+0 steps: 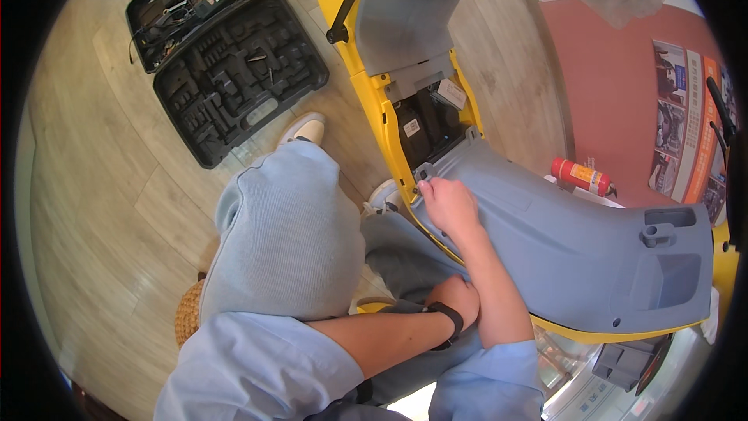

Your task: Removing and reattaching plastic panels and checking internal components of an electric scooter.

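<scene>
A large grey plastic panel [545, 218] with yellow trim belongs to a yellow and grey scooter in front of me. My right hand [450, 206] is closed at the panel's left corner, thumb and fingers drawn together beside a small dark fitting [423, 174]; whatever is pinched there is hidden. Beyond the hand lies an uncovered compartment [425, 121] with black parts and a white-labelled box [450, 94]. My left hand [460, 298], with a black band at the wrist, rests near the panel's lower edge. My right forearm covers its fingers.
An unfolded black tool case [241, 70] with several tools lies on the wood floor at far left. A red fire extinguisher [580, 177] is beyond the panel. The scooter's black footpeg or lever [343, 15] sticks out leftward. A woven seat [189, 313] is at my left.
</scene>
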`<state>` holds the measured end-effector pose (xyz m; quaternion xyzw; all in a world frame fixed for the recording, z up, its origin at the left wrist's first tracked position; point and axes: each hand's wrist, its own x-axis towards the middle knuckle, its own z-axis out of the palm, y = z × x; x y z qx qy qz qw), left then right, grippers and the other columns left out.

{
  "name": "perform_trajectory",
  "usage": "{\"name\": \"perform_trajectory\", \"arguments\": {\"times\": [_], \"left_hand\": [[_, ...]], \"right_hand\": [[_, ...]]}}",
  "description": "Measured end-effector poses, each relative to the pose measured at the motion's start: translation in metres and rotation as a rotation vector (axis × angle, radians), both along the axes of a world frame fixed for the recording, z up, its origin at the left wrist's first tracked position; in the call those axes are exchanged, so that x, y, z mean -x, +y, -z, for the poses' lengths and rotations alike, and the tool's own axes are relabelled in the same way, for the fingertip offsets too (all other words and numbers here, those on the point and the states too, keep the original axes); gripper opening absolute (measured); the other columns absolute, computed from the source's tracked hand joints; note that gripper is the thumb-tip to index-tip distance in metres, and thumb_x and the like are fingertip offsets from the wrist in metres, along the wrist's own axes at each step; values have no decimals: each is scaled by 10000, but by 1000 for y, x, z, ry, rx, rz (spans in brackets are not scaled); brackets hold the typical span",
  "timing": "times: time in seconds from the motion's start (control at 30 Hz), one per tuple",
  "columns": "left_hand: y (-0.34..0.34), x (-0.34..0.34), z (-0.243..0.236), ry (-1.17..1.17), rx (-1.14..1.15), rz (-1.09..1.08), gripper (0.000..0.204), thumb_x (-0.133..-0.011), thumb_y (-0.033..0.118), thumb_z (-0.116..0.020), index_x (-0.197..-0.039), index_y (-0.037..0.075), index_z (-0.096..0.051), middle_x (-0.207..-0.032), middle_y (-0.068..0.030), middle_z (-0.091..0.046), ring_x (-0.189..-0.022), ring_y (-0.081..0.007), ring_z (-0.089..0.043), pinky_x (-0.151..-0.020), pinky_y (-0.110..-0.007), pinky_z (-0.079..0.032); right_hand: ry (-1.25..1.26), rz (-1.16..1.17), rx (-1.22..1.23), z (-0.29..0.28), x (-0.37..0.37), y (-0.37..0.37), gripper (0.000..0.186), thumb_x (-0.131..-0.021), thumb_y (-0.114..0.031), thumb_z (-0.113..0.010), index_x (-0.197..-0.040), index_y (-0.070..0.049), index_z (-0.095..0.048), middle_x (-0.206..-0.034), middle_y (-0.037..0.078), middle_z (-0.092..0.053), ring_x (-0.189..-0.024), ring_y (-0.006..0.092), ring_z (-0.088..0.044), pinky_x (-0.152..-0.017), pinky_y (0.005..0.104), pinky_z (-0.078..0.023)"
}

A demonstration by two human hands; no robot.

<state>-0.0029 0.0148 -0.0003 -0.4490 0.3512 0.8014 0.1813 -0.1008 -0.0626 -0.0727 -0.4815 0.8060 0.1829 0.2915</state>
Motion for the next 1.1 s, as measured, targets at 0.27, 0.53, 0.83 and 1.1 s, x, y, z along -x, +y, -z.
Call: {"name": "perform_trajectory", "arguments": {"times": [0.27, 0.53, 0.83, 1.1], "left_hand": [[2, -1, 2, 24, 9, -28, 386, -890, 282, -400, -1006, -18, -613, -1037, -282, -600, -1013, -428, -560, -871, -460, -443], [0, 0, -1, 29, 15, -14, 393, -880, 281, -399, -1001, -24, -614, -1032, -290, -599, -1013, -430, -560, -874, -458, -442], [9, 3, 3, 19, 28, -28, 383, -886, 278, -396, -1011, -7, -620, -1035, -270, -608, -1013, -418, -564, -874, -453, -441], [11, 1, 7, 32, 29, -27, 370, -884, 268, -403, -1033, 3, -615, -1040, -262, -614, -1017, -407, -573, -874, -455, -452]], "right_hand": [[40, -3, 16, 1, 3, 1, 315, -858, -339, -589, -806, -49, -700, -768, 217, -653, -793, 398, -632, -721, 467, -500], [-50, -44, 168, -4, 5, 2, 126, -736, -167, -696, -783, -60, -649, -710, 156, -645, -737, 362, -623, -671, 445, -484], [-94, -103, 195, -3, 6, 3, 113, -728, -107, -675, -803, -73, -598, -748, 140, -641, -759, 348, -617, -667, 442, -478], [-70, -463, 202, -5, 4, 1, 87, -754, -91, -644, -796, -66, -572, -745, 139, -626, -775, 351, -610, -679, 447, -478]]}}
